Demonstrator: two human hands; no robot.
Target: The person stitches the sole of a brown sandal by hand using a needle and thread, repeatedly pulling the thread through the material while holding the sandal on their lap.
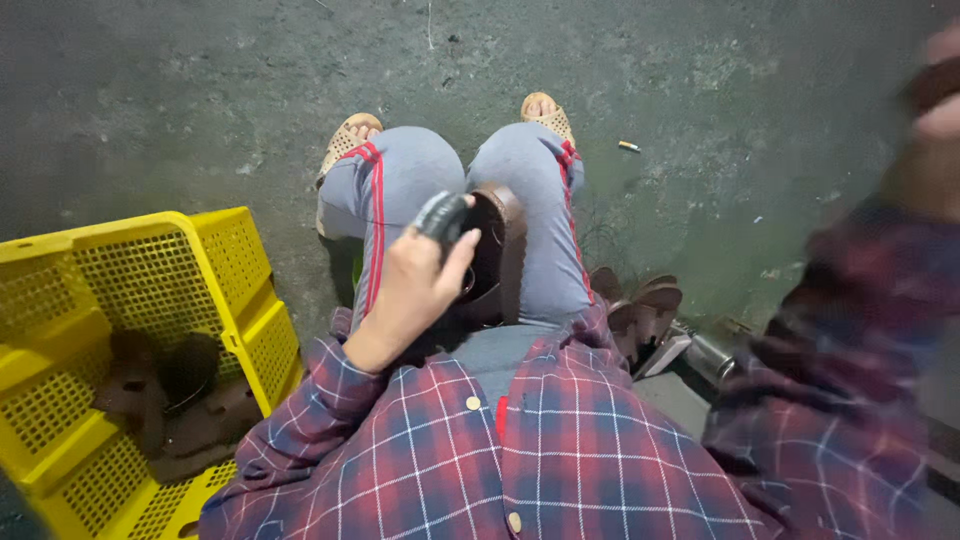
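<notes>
- Head view, left hand (408,290): rested over the lap, fingers curled round a dark ridged grip (441,215), thumb laid along its side; the grip stood against the mouth of the shoe.
- Head view, shoe (493,255): a brown leather shoe stood upright between the knees, opening toward the wearer, steadied against the grey trousers (535,215) with their red side stripes. By the look of it the piece was in hand and unfinished; which stage of work, the picture did not show.
- Head view, right hand (935,110): raised at the far right edge, blurred; whether its fingers were spread or closed on something dark could not be told.
- Head view, yellow crate (235,265): a perforated plastic crate just beside the left thigh, holding several dark brown shoe pieces (170,400); judged a stock either done or waiting, which one unclear.
- Head view, further brown shoes (645,310): stacked on the floor near the right hip, beside a metal cylinder (710,355).
- Head view, edges and room: the crate rim closed in the left elbow; the pile and cylinder crowded the right side; bare concrete floor (200,100) lay ahead of the sandalled feet (345,140), with one cigarette butt (628,146).
</notes>
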